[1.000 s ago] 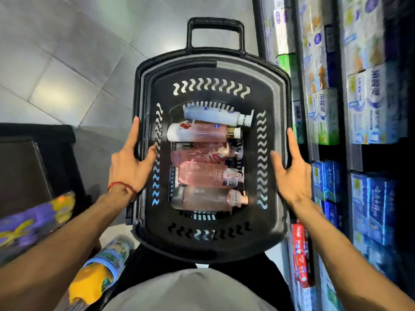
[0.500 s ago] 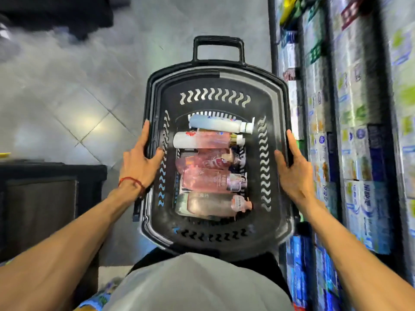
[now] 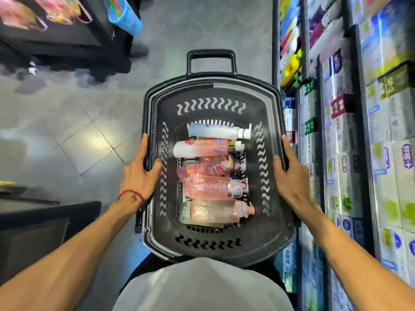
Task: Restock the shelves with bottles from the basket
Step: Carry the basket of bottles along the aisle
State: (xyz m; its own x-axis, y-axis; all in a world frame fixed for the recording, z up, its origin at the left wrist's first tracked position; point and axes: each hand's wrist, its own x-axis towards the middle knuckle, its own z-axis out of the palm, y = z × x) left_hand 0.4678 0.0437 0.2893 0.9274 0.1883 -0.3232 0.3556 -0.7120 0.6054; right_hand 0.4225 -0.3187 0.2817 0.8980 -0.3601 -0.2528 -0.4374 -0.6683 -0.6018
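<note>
1. Since the earlier frames the basket point(image 3: 224, 83) has moved along the aisle. A black display stand point(image 3: 67, 41) now shows at the upper left, and different boxes fill the shelves point(image 3: 336, 131) on the right. The grip on the basket is unchanged.
2. The left hand point(image 3: 140, 173) grasps the basket's left rim, thumb inside the wall. The right hand point(image 3: 292, 176) mirrors it on the right rim. This two-sided hold probably keeps the load level while it is carried.
3. The bottles point(image 3: 213, 187) lie on their sides across the basket floor, side by side, caps toward the right wall. None is shelved yet. Lying flat, they cannot topple.
4. The fingertips are hidden beyond the rims. At least one bottle is partly buried under the pink ones. The person's shirt point(image 3: 202, 286) covers the near rim, and the shelf goods are blurred.
</note>
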